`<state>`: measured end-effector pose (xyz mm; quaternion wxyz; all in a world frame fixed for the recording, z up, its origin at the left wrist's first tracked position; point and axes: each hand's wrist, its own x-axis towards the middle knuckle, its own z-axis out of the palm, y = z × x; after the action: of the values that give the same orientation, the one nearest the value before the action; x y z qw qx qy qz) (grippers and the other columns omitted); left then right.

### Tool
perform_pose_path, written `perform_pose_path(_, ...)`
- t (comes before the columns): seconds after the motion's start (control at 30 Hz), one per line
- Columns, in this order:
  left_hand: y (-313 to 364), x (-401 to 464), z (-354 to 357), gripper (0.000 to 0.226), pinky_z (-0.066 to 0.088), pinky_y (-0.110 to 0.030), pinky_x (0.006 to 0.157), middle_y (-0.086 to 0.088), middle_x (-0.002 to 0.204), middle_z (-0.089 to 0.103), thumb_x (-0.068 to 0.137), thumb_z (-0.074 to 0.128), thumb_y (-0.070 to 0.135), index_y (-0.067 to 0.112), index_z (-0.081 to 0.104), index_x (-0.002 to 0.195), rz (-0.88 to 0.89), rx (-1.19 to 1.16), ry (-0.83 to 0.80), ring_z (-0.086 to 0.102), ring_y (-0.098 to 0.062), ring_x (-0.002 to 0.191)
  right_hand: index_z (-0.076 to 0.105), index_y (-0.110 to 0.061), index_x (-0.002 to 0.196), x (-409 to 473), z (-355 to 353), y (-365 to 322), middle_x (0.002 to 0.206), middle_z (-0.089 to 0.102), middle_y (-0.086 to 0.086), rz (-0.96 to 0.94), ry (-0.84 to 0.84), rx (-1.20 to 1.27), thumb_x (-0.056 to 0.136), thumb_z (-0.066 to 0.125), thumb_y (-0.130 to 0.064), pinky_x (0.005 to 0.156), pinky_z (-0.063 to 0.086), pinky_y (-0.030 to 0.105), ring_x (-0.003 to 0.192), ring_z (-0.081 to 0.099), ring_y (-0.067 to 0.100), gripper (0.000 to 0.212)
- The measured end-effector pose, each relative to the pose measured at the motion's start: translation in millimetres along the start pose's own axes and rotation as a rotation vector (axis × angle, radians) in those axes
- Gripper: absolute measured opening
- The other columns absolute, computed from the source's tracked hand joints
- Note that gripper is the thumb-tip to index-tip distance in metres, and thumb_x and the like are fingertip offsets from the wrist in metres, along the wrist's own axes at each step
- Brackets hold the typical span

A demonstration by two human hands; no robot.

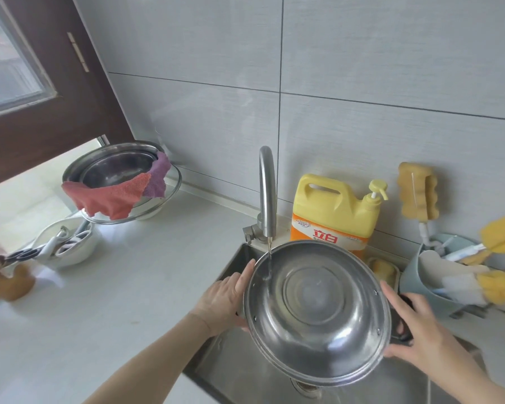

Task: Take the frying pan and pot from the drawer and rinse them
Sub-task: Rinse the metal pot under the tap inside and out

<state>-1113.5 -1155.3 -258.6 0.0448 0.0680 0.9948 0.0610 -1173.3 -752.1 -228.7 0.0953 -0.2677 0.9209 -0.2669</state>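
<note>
A shiny steel pot [315,310] is held tilted over the sink [233,266], its inside facing me. A thin stream of water from the faucet [267,193] falls onto its upper left inner wall. My left hand [225,295] grips the pot's left side, fingers along the rim. On the right, my right hand [414,325] grips the pot's black side handle [401,330]. No frying pan is in view.
A yellow dish soap jug [333,211] stands behind the sink. Right of it sit a soap dish [384,271] and a blue holder [438,290] with brushes and sponges. On the left counter are stacked steel basins with cloths [117,182] and a white bowl of utensils [67,246].
</note>
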Motion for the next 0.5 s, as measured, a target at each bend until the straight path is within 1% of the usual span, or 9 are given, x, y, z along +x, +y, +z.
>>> perform_pose_path(0.07, -4.0, 1.3, 0.1, 0.143, 0.041, -0.031, 0.097, -0.002, 0.126, 0.047, 0.066, 0.080, 0.058, 0.031, -0.036, 0.145, -0.044, -0.066, -0.145, 0.051, -0.022, 0.115, -0.010, -0.078, 0.129, 10.1, 7.3, 0.8, 0.115, 0.021, -0.039, 0.007, -0.048, 0.052, 0.060, 0.092, -0.029, 0.078, 0.042, 0.007, 0.092, 0.052, 0.002, 0.132)
perform_pose_path(0.1, -7.0, -0.3, 0.1, 0.143, 0.041, -0.033, 0.099, -0.003, 0.128, 0.047, 0.066, 0.081, 0.058, 0.032, -0.035, 0.146, -0.061, -0.089, -0.192, 0.051, -0.023, 0.118, -0.006, -0.076, 0.132, 15.2, 11.9, 1.0, 0.115, 0.023, -0.037, 0.029, -0.075, 0.071, 0.058, 0.092, -0.030, 0.080, 0.041, 0.006, 0.092, 0.054, 0.005, 0.131)
perform_pose_path(0.17, -14.0, -3.8, 4.6, 0.144, 0.041, -0.035, 0.102, -0.004, 0.134, 0.046, 0.065, 0.082, 0.057, 0.034, -0.034, 0.146, -0.089, -0.132, -0.274, 0.049, -0.023, 0.124, 0.004, -0.062, 0.144, 23.6, 22.6, 2.1, 0.123, 0.032, -0.020, 0.079, -0.123, 0.102, 0.055, 0.093, -0.032, 0.082, 0.039, 0.003, 0.100, 0.055, 0.011, 0.129)
perform_pose_path(0.23, -19.3, -6.8, 8.5, 0.144, 0.040, -0.038, 0.106, -0.005, 0.143, 0.043, 0.065, 0.084, 0.056, 0.037, -0.033, 0.146, -0.099, -0.152, -0.351, 0.045, -0.023, 0.131, 0.009, -0.053, 0.148, 27.1, 33.4, 4.6, 0.122, 0.037, -0.008, 0.121, -0.175, 0.137, 0.055, 0.093, -0.032, 0.082, 0.037, 0.001, 0.104, 0.055, 0.015, 0.127)
perform_pose_path(0.3, -24.6, -7.2, 11.2, 0.145, 0.038, -0.038, 0.108, -0.004, 0.150, 0.037, 0.062, 0.085, 0.056, 0.039, -0.032, 0.147, -0.101, -0.174, -0.401, 0.041, -0.023, 0.136, 0.007, -0.053, 0.147, 28.8, 40.9, 5.1, 0.116, 0.038, -0.007, 0.162, -0.224, 0.154, 0.055, 0.094, -0.032, 0.079, 0.038, 0.001, 0.096, 0.056, 0.012, 0.127)
perform_pose_path(0.37, -29.9, -6.4, 13.7, 0.146, 0.036, -0.039, 0.111, 0.001, 0.156, 0.032, 0.059, 0.087, 0.055, 0.043, -0.030, 0.146, -0.106, -0.219, -0.452, 0.038, -0.022, 0.140, 0.007, -0.053, 0.147, 29.8, 46.4, 6.5, 0.110, 0.038, -0.009, 0.185, -0.271, 0.160, 0.054, 0.094, -0.034, 0.078, 0.042, 0.006, 0.085, 0.058, 0.012, 0.129)
perform_pose_path(0.43, -34.0, -3.5, 12.7, 0.146, 0.038, -0.038, 0.110, 0.006, 0.156, 0.033, 0.056, 0.089, 0.050, 0.048, -0.026, 0.146, -0.119, -0.277, -0.526, 0.044, -0.019, 0.137, 0.007, -0.053, 0.148, 30.6, 49.0, 8.8, 0.109, 0.039, -0.010, 0.203, -0.324, 0.161, 0.053, 0.094, -0.037, 0.076, 0.045, 0.012, 0.080, 0.060, 0.013, 0.130)
perform_pose_path(0.47, -35.3, -1.3, 10.8, 0.145, 0.041, -0.036, 0.107, 0.007, 0.153, 0.038, 0.056, 0.091, 0.044, 0.050, -0.023, 0.147, -0.123, -0.326, -0.583, 0.054, -0.018, 0.128, 0.006, -0.054, 0.147, 30.4, 48.5, 8.7, 0.112, 0.040, -0.009, 0.220, -0.356, 0.168, 0.053, 0.093, -0.038, 0.077, 0.044, 0.013, 0.085, 0.061, 0.012, 0.129)
perform_pose_path(0.5, -35.0, 1.5, 6.5, 0.143, 0.045, -0.034, 0.102, 0.007, 0.149, 0.045, 0.058, 0.092, 0.035, 0.052, -0.019, 0.147, -0.125, -0.388, -0.647, 0.066, -0.016, 0.112, 0.005, -0.054, 0.146, 29.7, 47.2, 8.4, 0.119, 0.042, -0.008, 0.233, -0.389, 0.175, 0.053, 0.092, -0.038, 0.079, 0.044, 0.013, 0.096, 0.061, 0.012, 0.129)
